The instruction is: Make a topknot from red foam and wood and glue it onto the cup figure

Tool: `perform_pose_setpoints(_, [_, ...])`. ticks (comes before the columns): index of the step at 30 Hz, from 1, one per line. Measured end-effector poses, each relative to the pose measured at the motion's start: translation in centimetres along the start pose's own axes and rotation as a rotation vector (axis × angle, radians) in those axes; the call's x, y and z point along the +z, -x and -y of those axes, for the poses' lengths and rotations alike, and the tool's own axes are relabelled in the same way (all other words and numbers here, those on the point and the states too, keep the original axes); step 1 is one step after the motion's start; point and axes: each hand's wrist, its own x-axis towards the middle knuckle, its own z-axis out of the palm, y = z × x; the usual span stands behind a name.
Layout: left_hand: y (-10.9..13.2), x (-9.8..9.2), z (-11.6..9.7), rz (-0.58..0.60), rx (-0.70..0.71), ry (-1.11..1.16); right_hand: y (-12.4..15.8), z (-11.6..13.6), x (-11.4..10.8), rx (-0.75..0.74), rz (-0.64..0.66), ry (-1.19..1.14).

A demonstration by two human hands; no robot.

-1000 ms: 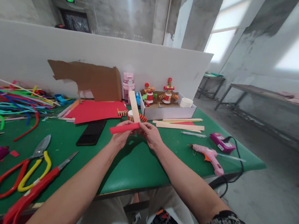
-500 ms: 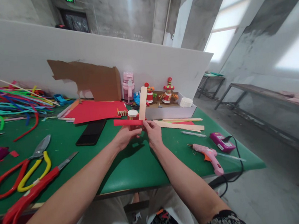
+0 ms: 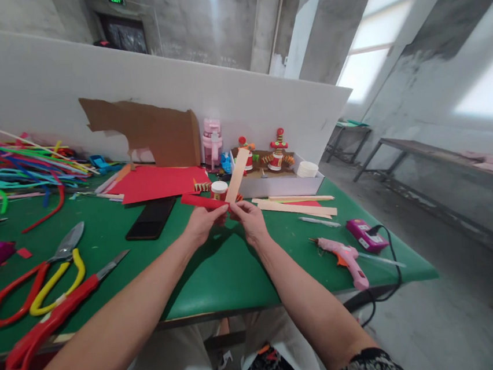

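Note:
Above the green table (image 3: 220, 275), both hands meet at the crossing of two paper strips. My left hand (image 3: 204, 223) pinches a red paper strip (image 3: 198, 201) that sticks out to the left. My right hand (image 3: 250, 219) pinches a cream paper strip (image 3: 237, 175) that leans up and to the right. The strips overlap at my fingertips. Just behind the strips stands a small white-lidded jar (image 3: 219, 189).
Red scissors (image 3: 46, 326) and yellow-handled scissors (image 3: 54, 273) lie at the left, a black phone (image 3: 150, 218) and red paper sheet (image 3: 159, 182) behind. A pink glue gun (image 3: 345, 257) lies at the right. A white box (image 3: 272, 183) holds small figures. Coloured strips (image 3: 18, 163) pile at far left.
The cream strip has tilted from upright to leaning right. The red strip has turned from level to slanting up at the left. Both hands stay pinched at the crossing.

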Motion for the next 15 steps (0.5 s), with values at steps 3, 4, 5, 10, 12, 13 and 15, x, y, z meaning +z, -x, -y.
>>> perform_pose_setpoints(3, [0.22,0.1,-0.25,0.009,-0.066,0.054,-0.09,-0.15,-0.06,0.017,0.028,-0.024])
perform_pose_setpoints(4, [0.24,0.09,-0.28,0.001,-0.075,0.073,-0.09,-0.19,-0.06,0.026,0.04,-0.036])
perform_pose_setpoints(5, [0.22,0.06,-0.29,-0.009,-0.078,0.085,-0.08,-0.21,-0.04,0.039,0.052,-0.047])
perform_pose_setpoints(10, [-0.04,-0.08,-0.02,-0.016,0.007,0.031,0.09,-0.08,0.12,0.094,0.064,-0.044])
perform_pose_setpoints(12, [-0.15,-0.07,0.17,-0.01,0.001,0.023,0.1,-0.05,0.13,0.056,0.039,-0.036])
perform_pose_setpoints(13, [-0.2,-0.05,0.27,-0.001,-0.013,0.025,0.08,-0.07,0.13,0.036,0.024,-0.037])
perform_pose_setpoints(15, [-0.32,-0.02,0.48,0.024,-0.025,0.022,-0.02,-0.17,0.1,0.017,-0.002,-0.044])
